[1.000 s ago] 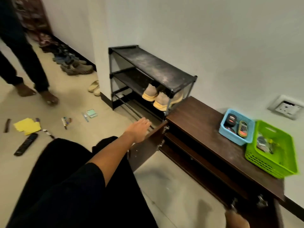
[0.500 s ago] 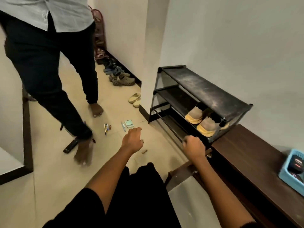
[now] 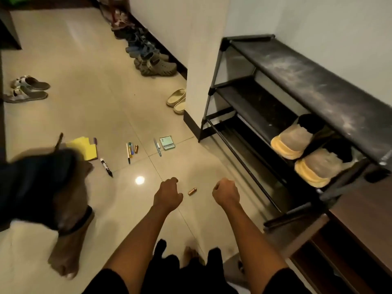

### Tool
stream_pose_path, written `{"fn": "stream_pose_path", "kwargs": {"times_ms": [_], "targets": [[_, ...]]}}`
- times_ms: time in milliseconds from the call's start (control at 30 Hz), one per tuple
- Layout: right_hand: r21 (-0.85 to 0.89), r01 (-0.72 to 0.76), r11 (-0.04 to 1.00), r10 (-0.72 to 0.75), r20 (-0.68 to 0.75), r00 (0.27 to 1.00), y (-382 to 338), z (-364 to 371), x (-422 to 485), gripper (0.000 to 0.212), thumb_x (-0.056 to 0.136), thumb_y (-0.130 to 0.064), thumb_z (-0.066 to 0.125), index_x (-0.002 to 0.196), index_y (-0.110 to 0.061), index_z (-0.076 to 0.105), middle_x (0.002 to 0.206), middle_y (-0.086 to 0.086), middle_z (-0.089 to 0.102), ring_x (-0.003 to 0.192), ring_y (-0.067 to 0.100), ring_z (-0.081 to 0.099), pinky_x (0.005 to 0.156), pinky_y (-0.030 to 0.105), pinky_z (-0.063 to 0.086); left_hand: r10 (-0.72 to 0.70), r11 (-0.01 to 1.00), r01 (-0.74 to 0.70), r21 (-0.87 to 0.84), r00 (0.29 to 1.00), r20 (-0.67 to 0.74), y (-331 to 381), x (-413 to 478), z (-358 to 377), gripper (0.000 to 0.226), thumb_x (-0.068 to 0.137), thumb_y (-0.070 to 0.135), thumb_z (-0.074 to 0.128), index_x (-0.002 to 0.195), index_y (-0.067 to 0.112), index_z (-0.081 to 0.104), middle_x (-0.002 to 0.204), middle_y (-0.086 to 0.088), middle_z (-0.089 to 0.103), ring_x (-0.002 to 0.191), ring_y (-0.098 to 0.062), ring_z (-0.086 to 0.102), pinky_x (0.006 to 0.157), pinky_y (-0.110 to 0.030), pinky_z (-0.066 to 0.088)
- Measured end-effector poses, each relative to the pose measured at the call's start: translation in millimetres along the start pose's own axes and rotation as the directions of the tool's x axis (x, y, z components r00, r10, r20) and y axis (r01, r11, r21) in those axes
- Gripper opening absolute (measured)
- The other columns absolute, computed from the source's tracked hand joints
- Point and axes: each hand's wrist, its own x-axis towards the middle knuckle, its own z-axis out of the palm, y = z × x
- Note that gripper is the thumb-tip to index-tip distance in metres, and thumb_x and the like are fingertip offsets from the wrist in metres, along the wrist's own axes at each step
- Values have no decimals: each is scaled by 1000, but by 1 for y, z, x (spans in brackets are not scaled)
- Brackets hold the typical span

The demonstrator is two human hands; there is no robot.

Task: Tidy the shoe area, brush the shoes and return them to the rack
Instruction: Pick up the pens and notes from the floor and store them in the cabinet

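Note:
A black three-tier shoe rack (image 3: 297,81) stands against the wall at the right, its top shelf dusty. One pair of tan shoes with yellow soles (image 3: 293,142) sits at the near end of its middle shelf. My left hand (image 3: 168,194) and my right hand (image 3: 226,193) hover over the tiled floor in front of the rack, both curled into fists and holding nothing. A small copper-coloured battery (image 3: 192,191) lies on the floor between them.
Pens (image 3: 129,150), a black marker (image 3: 106,167), yellow notes (image 3: 86,147) and a small notepad (image 3: 167,142) litter the floor. Beige slippers (image 3: 177,100), a row of shoes (image 3: 148,60) and sandals (image 3: 27,90) lie further off. Another person's leg (image 3: 63,209) is close at left. A brown cabinet (image 3: 360,219) stands at right.
My right hand has left the cabinet door, and both hands now hang over the floor beside the battery. My view has dropped. The other person has stepped nearer on the left.

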Motion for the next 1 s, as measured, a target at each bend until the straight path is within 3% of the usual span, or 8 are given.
{"fn": "stream_pose_path", "kwargs": {"times_ms": [267,600,800,1000], "targets": [[-4,-97,995,96,129,987,-20,61,85,24,85,-9,53,104,-7,66,110,13,64,99,30,63,78,30,52,-130,990,133,-39,988,85,-46,86,31,54,89,20,55,139,9,36,140,-11,43,130,-27,36,98,-36,38],[-42,-200,979,204,270,941,-47,17,66,23,86,-10,50,97,-4,69,102,14,68,92,30,66,72,28,52,-262,948,287,-141,950,169,-38,63,-47,53,89,20,56,137,8,38,140,-9,44,130,-24,38,100,-31,35],[-45,-110,993,118,298,947,-120,-20,83,20,88,-13,54,96,-5,71,99,14,70,90,29,66,63,22,44,-369,884,400,-243,915,161,-44,70,-117,52,88,19,60,135,7,41,138,-10,47,129,-24,41,100,-31,35],[-93,38,995,-8,311,951,-209,-8,122,21,86,-7,52,91,-9,72,97,9,70,88,25,66,64,20,43,-467,795,457,-399,881,78,-100,105,-173,50,86,18,63,132,7,47,135,-11,51,126,-25,45,99,-31,37]]}}
